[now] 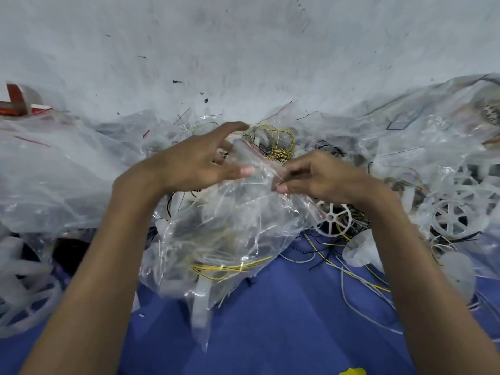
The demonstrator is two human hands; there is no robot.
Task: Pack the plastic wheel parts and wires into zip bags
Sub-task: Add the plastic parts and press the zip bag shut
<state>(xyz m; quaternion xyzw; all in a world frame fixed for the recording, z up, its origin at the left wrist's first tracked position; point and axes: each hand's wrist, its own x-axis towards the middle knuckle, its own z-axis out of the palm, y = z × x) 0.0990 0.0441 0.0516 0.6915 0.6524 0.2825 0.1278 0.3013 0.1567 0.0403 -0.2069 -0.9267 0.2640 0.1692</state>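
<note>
Bag [232, 220], holding yellow wires [232, 266] and pale plastic parts, hangs between both hands just above the blue surface [284, 320]: the left hand [200, 161] holds its mouth between thumb and outstretched fingers, while the right hand [316, 174] pinches the red zip edge. A wheel [332, 218] lies just under the right wrist. Plastic heaps [54, 163] crowd both sides up to the wall [243, 50]; bare surface shows below the bag.

Blue cloth [270, 334], red box [16, 105]
</note>
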